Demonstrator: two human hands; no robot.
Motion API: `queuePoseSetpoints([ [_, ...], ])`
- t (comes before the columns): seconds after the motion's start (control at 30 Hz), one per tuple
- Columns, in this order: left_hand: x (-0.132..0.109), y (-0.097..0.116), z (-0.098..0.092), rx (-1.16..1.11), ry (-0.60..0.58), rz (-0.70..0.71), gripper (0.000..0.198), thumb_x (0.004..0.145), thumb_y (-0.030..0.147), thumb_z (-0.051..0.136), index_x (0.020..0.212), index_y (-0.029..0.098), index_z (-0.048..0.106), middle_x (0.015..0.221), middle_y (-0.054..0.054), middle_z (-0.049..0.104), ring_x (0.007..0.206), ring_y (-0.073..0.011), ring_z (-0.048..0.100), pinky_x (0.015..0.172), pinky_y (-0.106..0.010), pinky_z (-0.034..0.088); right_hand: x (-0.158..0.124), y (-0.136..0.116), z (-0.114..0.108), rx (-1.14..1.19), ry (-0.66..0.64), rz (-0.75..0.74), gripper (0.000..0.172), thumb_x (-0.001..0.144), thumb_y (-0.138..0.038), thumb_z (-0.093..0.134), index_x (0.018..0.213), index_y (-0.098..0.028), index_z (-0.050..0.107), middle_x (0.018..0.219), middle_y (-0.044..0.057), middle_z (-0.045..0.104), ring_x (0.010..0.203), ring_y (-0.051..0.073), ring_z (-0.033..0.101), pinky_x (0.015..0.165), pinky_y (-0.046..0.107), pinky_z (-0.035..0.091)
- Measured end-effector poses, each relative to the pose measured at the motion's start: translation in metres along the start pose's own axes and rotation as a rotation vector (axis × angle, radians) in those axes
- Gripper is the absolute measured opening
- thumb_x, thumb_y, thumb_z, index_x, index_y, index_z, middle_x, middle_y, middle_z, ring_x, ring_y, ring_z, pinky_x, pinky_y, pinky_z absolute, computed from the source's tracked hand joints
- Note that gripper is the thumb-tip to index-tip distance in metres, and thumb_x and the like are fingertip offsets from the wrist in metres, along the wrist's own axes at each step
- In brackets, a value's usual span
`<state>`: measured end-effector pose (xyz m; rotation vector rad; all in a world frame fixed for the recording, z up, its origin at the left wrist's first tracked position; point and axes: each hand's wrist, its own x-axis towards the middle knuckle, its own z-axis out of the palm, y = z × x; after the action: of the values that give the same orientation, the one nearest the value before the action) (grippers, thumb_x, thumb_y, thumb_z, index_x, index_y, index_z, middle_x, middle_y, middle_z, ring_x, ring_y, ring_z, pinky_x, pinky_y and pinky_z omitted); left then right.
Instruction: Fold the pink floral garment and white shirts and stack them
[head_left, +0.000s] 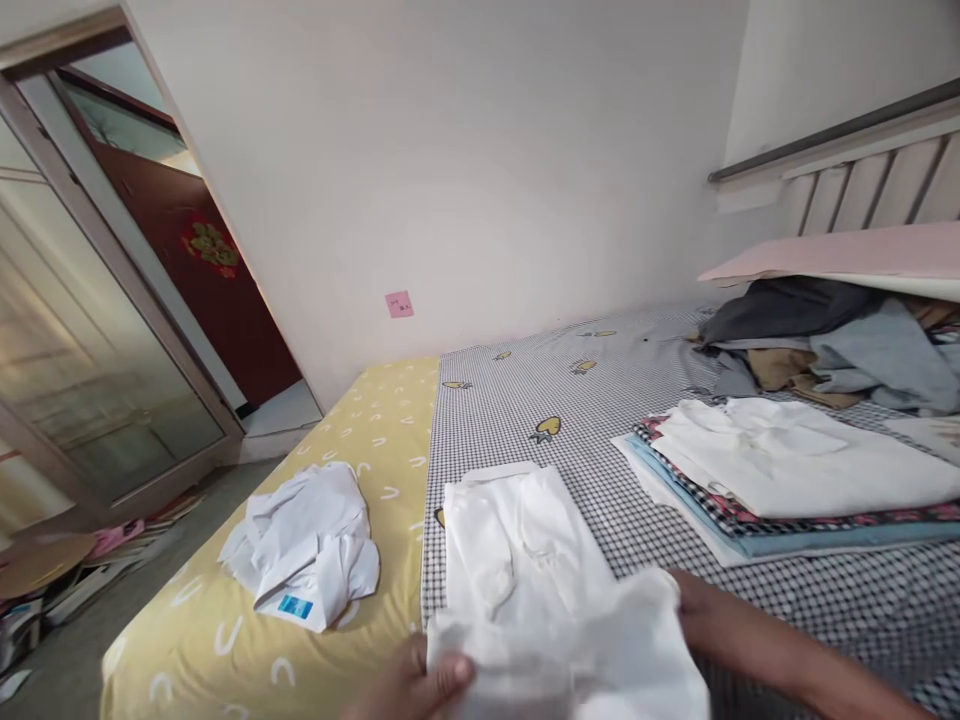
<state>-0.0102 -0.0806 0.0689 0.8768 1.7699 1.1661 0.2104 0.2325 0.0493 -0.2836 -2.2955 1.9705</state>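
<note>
White garment (536, 515), lying lengthwise on the checked cover (510, 410) of the bed, sleeves (491, 575) laid inward, near end raised. Good handling, in my judgement, means lifting both corners evenly, keeping the sleeves flat and squaring the edges before smoothing. The left hand (421, 682) pinches the near-left edge, thumb on top, its fingers mostly hidden beneath. The right hand (686, 600) meets the opposite edge; from where I stand, cloth hides its fingers, so its closure cannot be told. Left: crumpled white clothing (307, 545); right: a folded stack (780, 465).
</note>
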Motion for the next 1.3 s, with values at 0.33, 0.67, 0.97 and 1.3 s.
queuePoseSetpoints([
  [0.33, 0.166, 0.044, -0.049, -0.588, 0.281, -0.015, 0.042, 0.073, 0.04, 0.085, 0.099, 0.009, 0.074, 0.089, -0.014, 0.08, 0.083, -0.024, 0.077, 0.082, -0.032, 0.062, 0.176, 0.014, -0.039, 0.461, 0.403, 0.124, 0.037, 0.071, -0.04, 0.079, 0.099, -0.019, 0.068, 0.096, 0.013, 0.079, 0.091, 0.029, 0.076, 0.084, 0.043, 0.061],
  [0.67, 0.228, -0.013, -0.062, -0.618, 0.541, -0.196, 0.026, 0.08, 0.031, 0.079, 0.096, 0.013, 0.068, 0.074, -0.01, 0.078, 0.07, -0.0237, 0.076, 0.071, -0.035, 0.064, 0.233, 0.064, -0.044, -0.02, 0.567, 0.114, 0.028, 0.078, -0.043, 0.066, 0.092, -0.02, 0.072, 0.092, 0.007, 0.078, 0.091, 0.028, 0.074, 0.08, 0.037, 0.057],
  [0.97, 0.242, -0.022, -0.052, -0.566, 0.682, -0.259, 0.016, 0.08, 0.026, 0.077, 0.081, 0.014, 0.066, 0.065, -0.007, 0.074, 0.063, -0.0228, 0.073, 0.063, -0.032, 0.061, 0.203, 0.028, 0.001, -1.063, 0.791, -0.173, 0.053, 0.092, -0.027, 0.054, 0.146, -0.029, 0.052, 0.16, 0.012, 0.04, 0.142, 0.035, 0.041, 0.114, 0.064, 0.027],
  [1.3, 0.228, -0.018, -0.059, -0.511, 0.556, -0.329, 0.041, 0.086, 0.054, 0.067, 0.093, 0.014, 0.067, 0.076, -0.008, 0.074, 0.067, -0.0195, 0.069, 0.065, -0.03, 0.058, 0.231, 0.059, 0.068, -1.196, 0.196, 0.124, 0.057, 0.102, -0.065, 0.023, 0.157, -0.049, 0.027, 0.171, -0.004, 0.017, 0.156, 0.037, 0.007, 0.117, 0.074, 0.005],
])
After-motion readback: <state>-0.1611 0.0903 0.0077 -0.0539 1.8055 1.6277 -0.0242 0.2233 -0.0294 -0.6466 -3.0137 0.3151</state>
